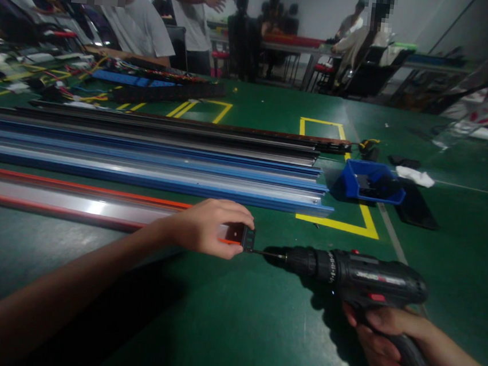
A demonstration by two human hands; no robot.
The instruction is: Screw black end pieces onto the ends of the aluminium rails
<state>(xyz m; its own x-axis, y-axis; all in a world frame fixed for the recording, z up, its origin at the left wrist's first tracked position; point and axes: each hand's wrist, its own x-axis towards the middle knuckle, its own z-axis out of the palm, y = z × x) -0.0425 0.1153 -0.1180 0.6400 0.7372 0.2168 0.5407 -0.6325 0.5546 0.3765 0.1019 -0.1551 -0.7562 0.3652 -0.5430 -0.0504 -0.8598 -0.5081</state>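
My left hand (209, 226) is closed around the right end of a long orange-edged metal profile (99, 206) lying on the green table. A small black end cap (248, 238) sits at that end, between my thumb and fingers. My right hand (388, 341) grips the handle of a black cordless drill (373, 279) with red buttons. The drill lies level, pointing left. Its long thin bit (269, 254) reaches to the lower edge of the end cap; whether it sits in a screw is too small to tell.
Several blue profiles (227, 178) and black profiles (252, 143) lie beyond the orange one. A blue bin (370, 189) with dark parts stands at their right, beside a dark flat object (417, 205) and a white tissue (415, 176). Wires clutter the far left. People work behind the table.
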